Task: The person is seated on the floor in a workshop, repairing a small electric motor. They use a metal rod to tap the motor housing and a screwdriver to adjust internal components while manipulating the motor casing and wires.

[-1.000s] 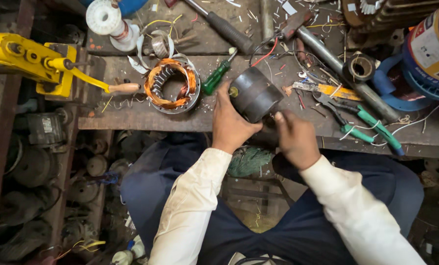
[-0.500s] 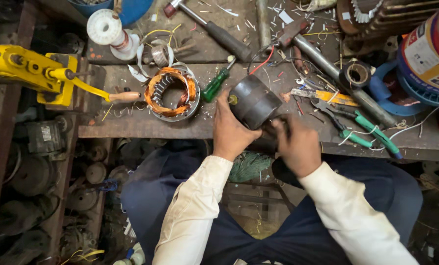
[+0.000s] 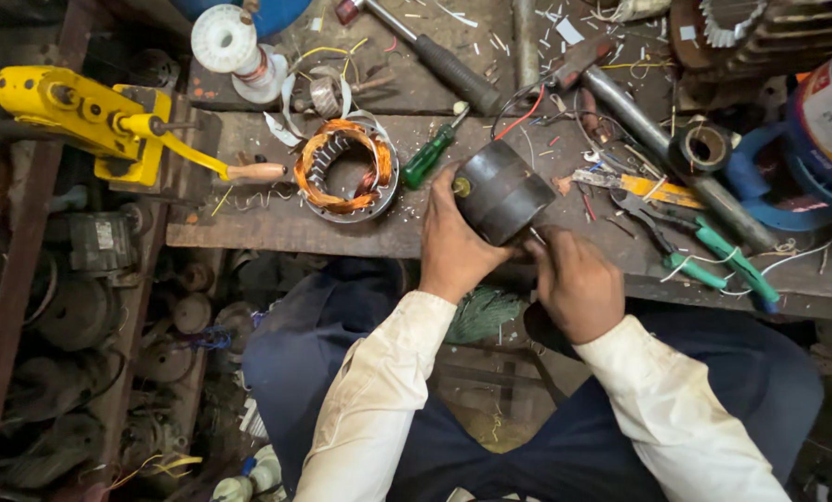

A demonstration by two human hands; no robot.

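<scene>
A dark grey cylindrical motor part (image 3: 504, 191) rests tilted at the near edge of the wooden workbench (image 3: 277, 228). My left hand (image 3: 453, 246) grips its left side, thumb near a small brass-coloured shaft end. My right hand (image 3: 574, 284) is closed under its lower right edge; what the fingertips pinch is hidden. To the left lies a motor stator with copper windings (image 3: 346, 172), and a green-handled screwdriver (image 3: 430, 158) lies between it and the cylinder.
A yellow hand tool with a wooden handle (image 3: 109, 125) sits at the left. A white wire spool (image 3: 230, 42), a hammer (image 3: 435, 51), green-handled pliers (image 3: 713, 256), a tape roll (image 3: 699, 149) and a blue coil (image 3: 779, 181) crowd the bench. Old motor parts fill the shelves lower left.
Both hands and the cylinder keep their grip and place. The view has shifted slightly downward over the bench.
</scene>
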